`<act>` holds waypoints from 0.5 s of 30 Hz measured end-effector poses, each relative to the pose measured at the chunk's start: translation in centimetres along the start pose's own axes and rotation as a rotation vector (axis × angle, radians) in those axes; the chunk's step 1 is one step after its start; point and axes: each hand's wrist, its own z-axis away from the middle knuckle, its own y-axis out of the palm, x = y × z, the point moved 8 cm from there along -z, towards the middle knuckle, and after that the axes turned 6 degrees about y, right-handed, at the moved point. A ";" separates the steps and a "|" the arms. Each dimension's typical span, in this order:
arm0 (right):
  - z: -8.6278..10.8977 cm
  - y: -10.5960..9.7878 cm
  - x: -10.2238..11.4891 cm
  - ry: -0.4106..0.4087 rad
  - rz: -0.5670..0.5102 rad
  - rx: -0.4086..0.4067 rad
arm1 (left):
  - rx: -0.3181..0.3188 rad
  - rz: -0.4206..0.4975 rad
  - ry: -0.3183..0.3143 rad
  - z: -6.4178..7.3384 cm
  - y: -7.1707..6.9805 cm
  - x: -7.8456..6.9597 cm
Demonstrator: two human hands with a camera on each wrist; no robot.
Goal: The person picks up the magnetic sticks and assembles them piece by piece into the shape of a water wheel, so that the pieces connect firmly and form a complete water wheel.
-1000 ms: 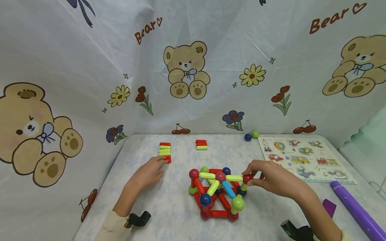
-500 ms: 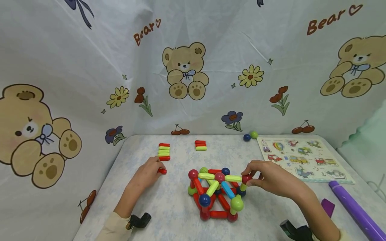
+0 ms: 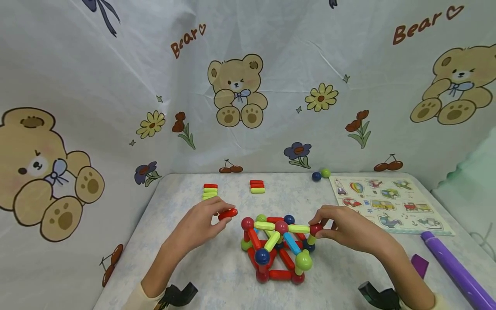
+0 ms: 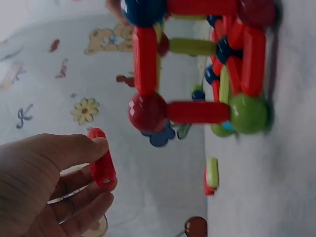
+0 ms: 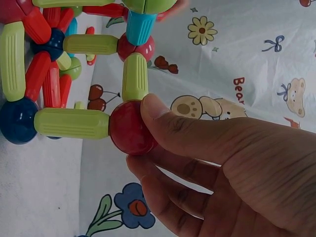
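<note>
My left hand (image 3: 199, 221) pinches a short red rod (image 3: 227, 214) between thumb and fingers, held above the table to the left of a ball-and-rod structure (image 3: 281, 227). In the left wrist view the red rod (image 4: 102, 160) shows a small metal dot at its end. The structure joins red, green, yellow-green and blue rods with coloured balls and stands on the table. My right hand (image 3: 346, 226) pinches a red ball (image 3: 315, 230) at its upper right corner. Two yellow-green rods meet that red ball (image 5: 132, 127) in the right wrist view.
Behind the left hand lies a row of red and yellow-green rods (image 3: 210, 190). A smaller stack of rods (image 3: 257, 186) sits farther right. Two loose balls (image 3: 320, 175) are at the back, beside a picture board (image 3: 391, 204). A purple tube (image 3: 457, 269) lies at the right.
My left hand has picked a red rod off the near end of the row and carried it right, toward the structure. The right hand keeps its hold on the red ball.
</note>
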 end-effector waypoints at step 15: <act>0.0 -0.1 0.2 -0.010 0.021 -0.013 | -0.059 0.103 0.396 1.0 1.9 -12.5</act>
